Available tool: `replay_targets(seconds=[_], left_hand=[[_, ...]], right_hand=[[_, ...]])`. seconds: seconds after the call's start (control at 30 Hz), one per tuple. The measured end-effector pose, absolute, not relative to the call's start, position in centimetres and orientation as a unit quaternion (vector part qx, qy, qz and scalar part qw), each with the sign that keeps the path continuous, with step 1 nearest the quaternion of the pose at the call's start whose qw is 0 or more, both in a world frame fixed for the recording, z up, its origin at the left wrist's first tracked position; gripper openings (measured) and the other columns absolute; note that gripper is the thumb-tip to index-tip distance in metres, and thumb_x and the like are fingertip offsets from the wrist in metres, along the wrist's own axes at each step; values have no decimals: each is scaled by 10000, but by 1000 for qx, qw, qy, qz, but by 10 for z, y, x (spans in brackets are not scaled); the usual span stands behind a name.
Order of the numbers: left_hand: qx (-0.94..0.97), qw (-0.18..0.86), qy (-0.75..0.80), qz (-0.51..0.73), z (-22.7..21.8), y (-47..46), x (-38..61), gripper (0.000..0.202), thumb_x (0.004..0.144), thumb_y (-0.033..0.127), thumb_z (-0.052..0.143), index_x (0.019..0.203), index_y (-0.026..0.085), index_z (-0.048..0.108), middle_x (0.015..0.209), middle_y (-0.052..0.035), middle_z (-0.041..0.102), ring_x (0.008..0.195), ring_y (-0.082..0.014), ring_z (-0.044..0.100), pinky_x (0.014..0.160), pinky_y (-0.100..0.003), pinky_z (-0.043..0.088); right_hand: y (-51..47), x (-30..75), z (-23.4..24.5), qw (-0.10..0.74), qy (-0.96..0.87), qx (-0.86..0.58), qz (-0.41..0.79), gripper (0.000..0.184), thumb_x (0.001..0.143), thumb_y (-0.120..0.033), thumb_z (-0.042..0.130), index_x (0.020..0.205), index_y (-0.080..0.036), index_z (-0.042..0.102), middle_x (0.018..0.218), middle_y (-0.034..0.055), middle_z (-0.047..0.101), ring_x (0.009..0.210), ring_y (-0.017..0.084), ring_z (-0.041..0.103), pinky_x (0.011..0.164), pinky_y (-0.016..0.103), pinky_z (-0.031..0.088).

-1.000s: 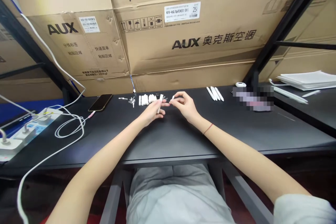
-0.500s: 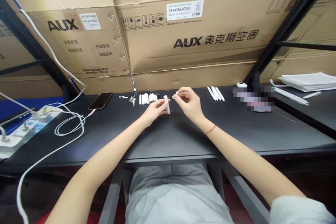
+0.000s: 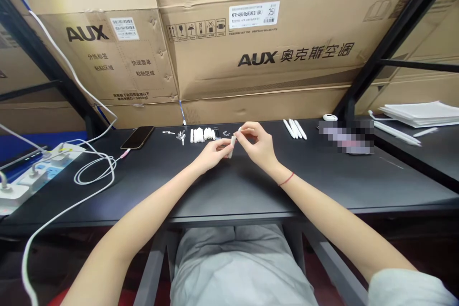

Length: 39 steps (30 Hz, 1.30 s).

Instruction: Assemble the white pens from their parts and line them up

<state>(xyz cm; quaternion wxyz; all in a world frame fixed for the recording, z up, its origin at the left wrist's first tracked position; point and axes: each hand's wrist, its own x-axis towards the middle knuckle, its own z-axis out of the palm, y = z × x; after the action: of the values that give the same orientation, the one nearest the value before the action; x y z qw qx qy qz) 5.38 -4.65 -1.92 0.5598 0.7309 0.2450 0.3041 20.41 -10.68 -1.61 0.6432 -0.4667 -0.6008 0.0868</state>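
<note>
The left hand [image 3: 214,154] is holding a short white stick [image 3: 232,147] above the tabletop [image 3: 229,196], its grip pinching the stick between thumb and fingers so that it is standing nearly upright, leaning slightly. The right hand [image 3: 258,144] is facing it from just beside, thumb and forefinger pressed together on a small white piece [image 3: 240,129] (mostly hidden by the fingertips) near the stick's upper end; whether the two parts are touching, I cannot tell. A red band [image 3: 286,179] is circling the right wrist.

Behind the left hand, a row of white pieces [image 3: 202,135] is lying side by side, with dark slim parts [image 3: 216,133] just beside it and tiny clear bits [image 3: 226,134] nearer the right hand. Small grey parts [image 3: 181,137] are lying in a loose heap left of the row. Farther left, a phone [image 3: 138,137] is resting with a cable plugged in, while four white pens [image 3: 294,129] are lying together to the right of the right hand.
</note>
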Motion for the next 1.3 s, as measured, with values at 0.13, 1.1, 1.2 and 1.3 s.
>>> replay_targets(seconds=[0.13, 1.1, 1.2, 1.3], left_hand=[[747, 540, 237, 308, -17, -48, 54, 374, 776, 471, 633, 947, 140, 670, 715, -8, 584, 667, -121, 522, 708, -282, 463], [658, 568, 290, 402, -4, -21, 38, 322, 805, 346, 640, 1073, 170, 607, 844, -23, 596, 757, -128, 589, 719, -300, 540], [651, 527, 308, 452, 3, -7, 24, 337, 799, 338, 638, 1094, 185, 582, 848, -9, 592, 751, -118, 588, 717, -288, 538], [637, 497, 342, 480, 7, 6, 12, 310, 794, 321, 635, 1067, 184, 584, 855, -7, 587, 738, -105, 575, 703, -269, 536]], right_hand=[[-108, 202, -14, 619, -638, -455, 58, 92, 829, -313, 563, 790, -231, 553, 782, 13, 630, 743, 177, 629, 736, 324, 517], [-93, 215, -31, 514, -673, -529, 50, 190, 842, -307, 498, 982, -223, 594, 919, 59, 673, 830, 207, 634, 759, 358, 520], [-86, 219, -39, 456, -695, -555, 19, 219, 840, -280, 482, 991, -204, 620, 1001, 95, 681, 920, 249, 640, 856, 430, 508], [-78, 217, -48, 382, -735, -560, 5, 296, 855, -288, 475, 1094, -196, 624, 1146, 123, 658, 1091, 288, 598, 977, 490, 449]])
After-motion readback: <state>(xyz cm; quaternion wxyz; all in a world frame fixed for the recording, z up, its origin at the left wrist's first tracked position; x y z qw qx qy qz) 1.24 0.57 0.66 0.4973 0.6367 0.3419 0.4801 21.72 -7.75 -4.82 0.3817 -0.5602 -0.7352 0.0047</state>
